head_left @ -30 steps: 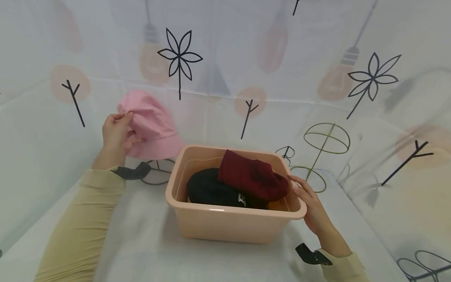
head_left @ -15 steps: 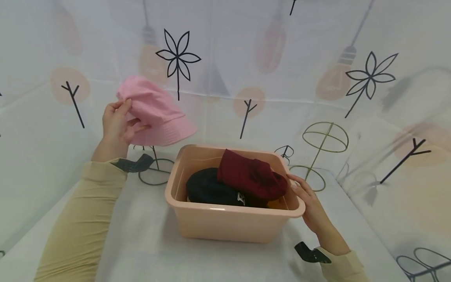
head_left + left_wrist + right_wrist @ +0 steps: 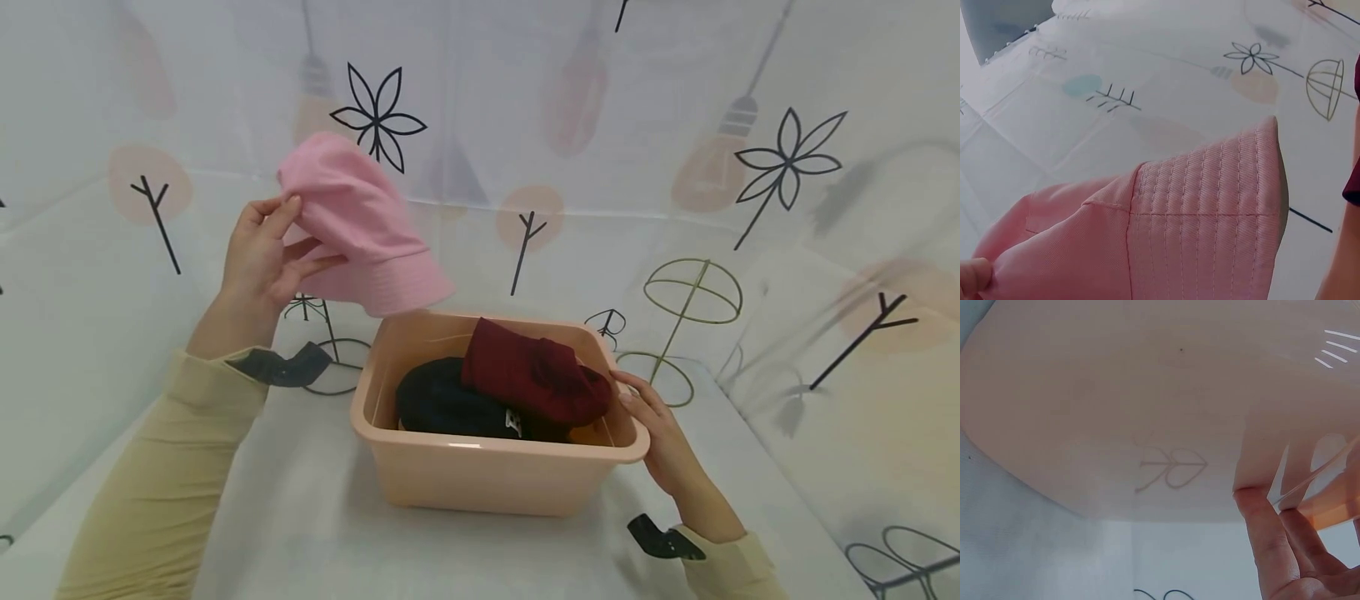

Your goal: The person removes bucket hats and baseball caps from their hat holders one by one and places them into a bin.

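Note:
My left hand (image 3: 262, 250) pinches a pink bucket hat (image 3: 360, 217) by its crown, holding it in the air. The hat's stitched brim (image 3: 1210, 212) hangs toward the basin's back left corner. A peach plastic basin (image 3: 495, 475) stands on the white-covered table. Inside it lie a dark red cloth hat (image 3: 517, 367) and a black cap (image 3: 450, 404) with a small pale mark. My right hand (image 3: 663, 433) holds the basin's right rim. In the right wrist view its fingers (image 3: 1266, 537) touch the outer wall.
A white cloth (image 3: 465, 250) printed with flowers, twigs and light bulbs hangs behind the table. The white table cover (image 3: 337, 533) runs under the basin. Dark bands sit on both wrists. Something orange (image 3: 588, 435) shows low inside the basin.
My left hand has lifted the pink bucket hat and carried it right, and the brim has swung toward the basin. My right hand and the basin stay in place.

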{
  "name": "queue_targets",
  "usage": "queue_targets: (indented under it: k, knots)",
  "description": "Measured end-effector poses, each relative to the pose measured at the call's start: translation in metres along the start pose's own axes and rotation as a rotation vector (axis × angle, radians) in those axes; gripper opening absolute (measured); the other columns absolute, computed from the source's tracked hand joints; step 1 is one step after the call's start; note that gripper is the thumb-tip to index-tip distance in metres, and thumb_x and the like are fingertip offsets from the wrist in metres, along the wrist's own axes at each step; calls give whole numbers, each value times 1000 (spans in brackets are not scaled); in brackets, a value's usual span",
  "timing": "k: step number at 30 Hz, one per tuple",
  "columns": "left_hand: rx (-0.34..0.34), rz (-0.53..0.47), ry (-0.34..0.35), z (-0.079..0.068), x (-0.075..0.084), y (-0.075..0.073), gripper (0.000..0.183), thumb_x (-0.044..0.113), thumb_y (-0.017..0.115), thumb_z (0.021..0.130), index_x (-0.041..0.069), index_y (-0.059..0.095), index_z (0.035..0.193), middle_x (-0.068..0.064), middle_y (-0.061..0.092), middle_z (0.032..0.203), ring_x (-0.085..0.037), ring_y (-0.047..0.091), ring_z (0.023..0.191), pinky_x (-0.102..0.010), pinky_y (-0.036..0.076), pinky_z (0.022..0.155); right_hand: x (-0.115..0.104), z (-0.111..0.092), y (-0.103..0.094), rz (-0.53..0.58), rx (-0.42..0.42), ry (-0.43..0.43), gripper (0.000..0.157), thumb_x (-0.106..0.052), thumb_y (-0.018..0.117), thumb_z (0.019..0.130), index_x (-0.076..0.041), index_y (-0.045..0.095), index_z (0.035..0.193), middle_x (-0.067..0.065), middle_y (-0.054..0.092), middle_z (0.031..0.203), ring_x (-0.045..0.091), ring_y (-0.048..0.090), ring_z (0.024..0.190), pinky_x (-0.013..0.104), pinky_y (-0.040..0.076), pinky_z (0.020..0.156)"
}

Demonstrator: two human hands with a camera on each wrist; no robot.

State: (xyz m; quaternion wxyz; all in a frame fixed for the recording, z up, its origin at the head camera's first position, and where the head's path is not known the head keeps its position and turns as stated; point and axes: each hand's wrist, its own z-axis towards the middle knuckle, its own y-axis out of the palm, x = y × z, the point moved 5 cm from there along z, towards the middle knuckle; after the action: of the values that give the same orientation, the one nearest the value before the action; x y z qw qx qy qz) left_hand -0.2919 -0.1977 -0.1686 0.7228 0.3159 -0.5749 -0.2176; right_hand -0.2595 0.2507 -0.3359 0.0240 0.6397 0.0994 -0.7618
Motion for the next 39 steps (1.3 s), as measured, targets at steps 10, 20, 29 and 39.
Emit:
queue_targets:
  k: [10, 20, 29, 39]
  knots:
    - [-156, -69, -40, -27, -5, 27, 15, 6, 65, 85, 8, 49, 87, -4, 48, 110, -32, 57, 91, -54, 52, 62, 1, 0, 1, -3, -1, 5, 44, -34, 39, 100, -18, 35, 140, 11, 33, 136, 9, 48, 110, 26, 48, 82]
    - [-322, 43, -149, -46, -14, 40, 13, 8, 59, 90, 9, 46, 87, -5, 46, 110, -30, 61, 85, -50, 53, 69, 1, 0, 0, 9, 6, 8, 41, -33, 40, 100, -19, 38, 138, 3, 40, 129, 8, 51, 107, 27, 49, 82]
    - [-477, 180, -211, -61, -28, 50, 10, 13, 50, 96, 12, 41, 91, -5, 47, 100, -27, 60, 81, -46, 52, 76, 1, 1, 0, -8, 8, 18, 43, -35, 39, 100, -20, 36, 140, 8, 30, 139, 11, 45, 112, 26, 48, 83]
    - [-380, 560, -306, -50, -61, 51, 10, 19, 44, 99, 14, 35, 101, -8, 39, 121, -35, 53, 105, -49, 50, 81, 1, 0, 2, -21, 17, 27, 46, -36, 39, 99, -18, 34, 141, 12, 24, 144, 17, 41, 115, 26, 48, 82]
